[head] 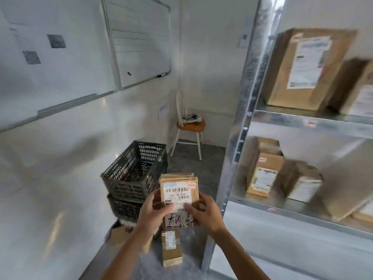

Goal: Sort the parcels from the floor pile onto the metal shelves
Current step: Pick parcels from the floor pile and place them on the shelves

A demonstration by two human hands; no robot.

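Left hand (153, 211) and right hand (207, 212) are clasped on a small parcel (178, 196), held label-up at 6 o'clock; metal shelves (302, 122) at 3 o'clock; grip judged light, so a slip onto floor parcels (171, 247) is possible; mis-shelving possible if label is misread.

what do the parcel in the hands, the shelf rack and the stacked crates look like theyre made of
Parcel: brown cardboard, matte, with a white printed label. Shelf rack: apparently galvanized steel, judging by its mottled silvery sheen. Crates: probably moulded plastic, dark grey, with perforated lattice walls.
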